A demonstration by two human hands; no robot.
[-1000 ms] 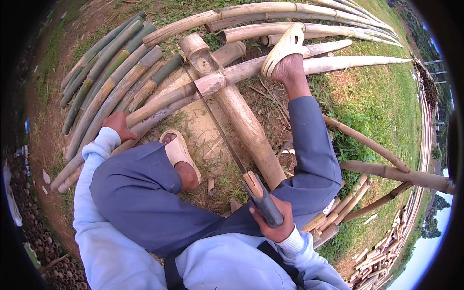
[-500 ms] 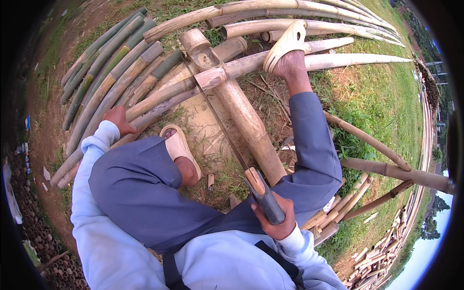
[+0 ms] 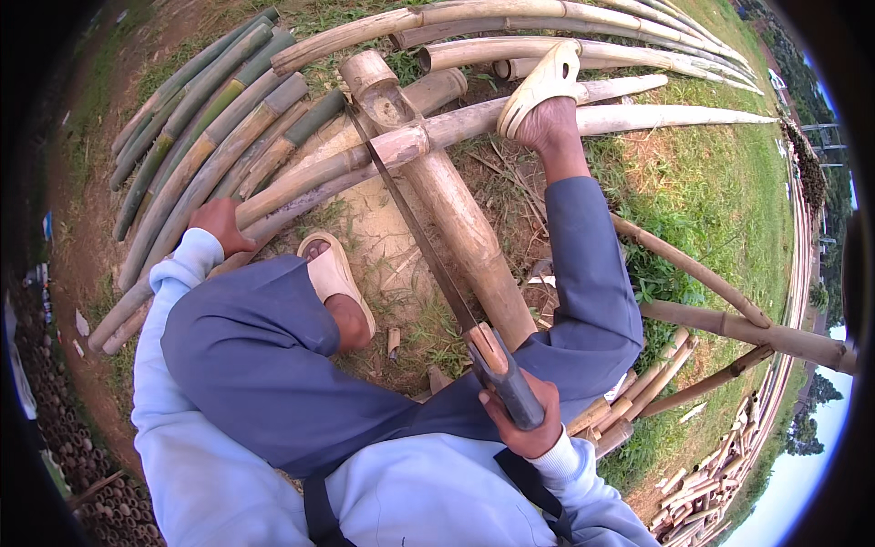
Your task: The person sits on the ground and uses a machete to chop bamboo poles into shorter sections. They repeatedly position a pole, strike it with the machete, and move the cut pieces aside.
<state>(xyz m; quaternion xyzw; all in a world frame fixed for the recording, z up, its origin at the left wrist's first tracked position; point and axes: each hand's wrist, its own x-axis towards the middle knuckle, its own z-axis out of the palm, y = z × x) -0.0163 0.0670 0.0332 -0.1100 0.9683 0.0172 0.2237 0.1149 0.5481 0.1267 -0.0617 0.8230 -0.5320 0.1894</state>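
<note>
My right hand (image 3: pixel 530 421) is closed round the dark handle of a hand saw (image 3: pixel 407 224), close to my lap. Its long blade reaches away to the upper left and lies across a tan bamboo pole (image 3: pixel 314 179). At the left, my left hand (image 3: pixel 221 225) grips the near part of that pole, thumb toward me. A thick bamboo log (image 3: pixel 460 223) with a notched far end supports the pole from below. My right foot, in a cream sandal (image 3: pixel 540 91), presses on the pole's right part.
Several green and tan bamboo poles (image 3: pixel 205 109) lie at the upper left, with long pale poles (image 3: pixel 510 14) at the top. A bamboo frame (image 3: pixel 729 330) stands at the right. Cut bamboo pieces (image 3: pixel 702 492) are heaped at the lower right. My left foot's sandal (image 3: pixel 339 283) is on the ground.
The saw has slid a little toward me and to the right along its length, with my right hand on its handle. My left hand keeps its grip on the bamboo pole.
</note>
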